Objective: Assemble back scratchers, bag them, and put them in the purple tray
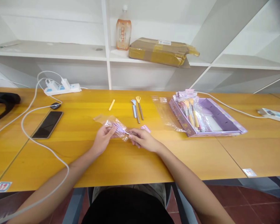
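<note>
Between my hands is a clear plastic bag [107,119] with a purple claw-headed back scratcher [119,128] in it. My left hand [102,138] is closed on the bag around the purple head. The fingers of my right hand [143,139] pinch the scratcher's thin silvery shaft at the bag's right end. Just beyond my hands lie a blue back scratcher [136,112], a light blue stick [134,111] and a yellow back scratcher [140,107]. Farther left is a short yellow stick [111,105]. A small pink card [145,128] rests near my right fingers.
To the right, a purple box [226,132] holds bagged items [193,115]; clear wrapping [165,113] lies beside it. A phone [48,125], a power strip [63,89] and white cables are on the left. The shelf bears a bottle [123,32] and a taped carton [158,51].
</note>
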`<state>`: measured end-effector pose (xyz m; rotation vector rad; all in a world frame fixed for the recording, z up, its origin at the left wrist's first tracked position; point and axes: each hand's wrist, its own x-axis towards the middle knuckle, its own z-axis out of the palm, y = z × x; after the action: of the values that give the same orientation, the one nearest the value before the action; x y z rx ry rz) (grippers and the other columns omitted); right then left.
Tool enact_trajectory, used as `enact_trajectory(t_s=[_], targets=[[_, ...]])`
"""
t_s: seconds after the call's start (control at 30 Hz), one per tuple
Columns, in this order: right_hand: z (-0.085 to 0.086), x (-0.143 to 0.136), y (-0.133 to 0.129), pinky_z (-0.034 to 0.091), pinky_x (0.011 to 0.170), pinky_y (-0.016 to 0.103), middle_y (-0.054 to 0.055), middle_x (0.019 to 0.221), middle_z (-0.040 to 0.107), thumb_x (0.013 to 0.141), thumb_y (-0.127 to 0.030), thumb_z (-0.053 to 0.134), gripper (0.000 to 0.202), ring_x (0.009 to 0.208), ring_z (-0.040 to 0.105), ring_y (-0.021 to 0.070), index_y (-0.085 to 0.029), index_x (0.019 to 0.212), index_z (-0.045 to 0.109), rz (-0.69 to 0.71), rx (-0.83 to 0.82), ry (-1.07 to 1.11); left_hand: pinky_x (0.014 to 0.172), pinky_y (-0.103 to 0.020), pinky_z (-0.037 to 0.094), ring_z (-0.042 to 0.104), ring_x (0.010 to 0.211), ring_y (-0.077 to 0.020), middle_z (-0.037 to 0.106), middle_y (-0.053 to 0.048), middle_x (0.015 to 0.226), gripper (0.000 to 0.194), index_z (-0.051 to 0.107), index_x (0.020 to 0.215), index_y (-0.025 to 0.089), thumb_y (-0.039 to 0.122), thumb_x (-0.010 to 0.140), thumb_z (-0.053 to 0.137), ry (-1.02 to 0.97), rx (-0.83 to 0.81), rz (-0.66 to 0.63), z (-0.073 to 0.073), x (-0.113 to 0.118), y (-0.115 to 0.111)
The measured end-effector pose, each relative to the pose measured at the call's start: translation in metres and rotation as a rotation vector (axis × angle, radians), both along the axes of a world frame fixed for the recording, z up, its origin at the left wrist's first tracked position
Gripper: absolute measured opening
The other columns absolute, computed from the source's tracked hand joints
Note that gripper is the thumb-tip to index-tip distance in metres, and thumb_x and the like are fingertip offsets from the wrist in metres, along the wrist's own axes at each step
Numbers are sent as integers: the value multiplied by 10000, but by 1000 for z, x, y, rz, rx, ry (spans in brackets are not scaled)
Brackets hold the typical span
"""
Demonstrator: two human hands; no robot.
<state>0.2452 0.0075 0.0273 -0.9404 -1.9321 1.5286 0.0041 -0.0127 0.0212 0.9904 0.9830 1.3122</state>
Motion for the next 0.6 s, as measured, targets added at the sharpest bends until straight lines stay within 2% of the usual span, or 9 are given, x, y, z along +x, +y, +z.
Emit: enact_trajectory(t_s=[0.1, 0.17, 0.23, 0.37, 0.5, 0.6], targets=[[1, 5, 3, 499, 498, 225, -11, 860, 652, 1019, -527, 646, 451, 619, 613, 116, -204, 1329, 588, -39, -75, 107, 811, -389, 676, 801, 894, -235, 797, -35, 943, 420, 655, 1023, 181, 492, 834, 864, -90, 57, 171, 8, -9, 8], [3, 9, 6, 542, 574, 238, 24, 944, 688, 1019, -485, 666, 418, 703, 644, 122, -204, 1322, 601, -31, -89, 209, 841, -375, 668, 801, 932, -229, 799, -40, 947, 387, 657, 976, 178, 467, 832, 870, -147, 80, 268, 14, -17, 13], [5, 12, 7, 565, 659, 260, 49, 992, 720, 1032, -441, 663, 361, 746, 660, 121, -194, 1294, 633, -9, -98, 297, 865, -360, 657, 799, 988, -232, 812, -69, 989, 360, 665, 967, 174, 449, 844, 862, -174, 80, 313, 19, -24, 18], [8, 12, 5, 573, 716, 290, 69, 1032, 771, 1016, -384, 702, 362, 773, 705, 135, -193, 1321, 667, 24, -154, 339, 846, -345, 651, 802, 1008, -245, 830, -107, 1021, 346, 670, 965, 173, 446, 853, 852, -200, 53, 301, 22, -29, 20], [7, 11, 4, 562, 657, 270, 80, 1095, 804, 941, -337, 791, 374, 712, 736, 130, -200, 1272, 686, 19, -224, 318, 806, -342, 660, 806, 951, -237, 832, -101, 1018, 392, 666, 992, 179, 449, 814, 887, -196, 21, 213, 21, -23, 16], [3, 10, 5, 541, 604, 245, 56, 1016, 821, 872, -313, 854, 398, 645, 735, 124, -200, 1211, 680, 6, -245, 306, 769, -335, 661, 806, 879, -223, 827, -84, 984, 448, 651, 1006, 185, 466, 779, 916, -184, -5, 151, 20, -18, 13]])
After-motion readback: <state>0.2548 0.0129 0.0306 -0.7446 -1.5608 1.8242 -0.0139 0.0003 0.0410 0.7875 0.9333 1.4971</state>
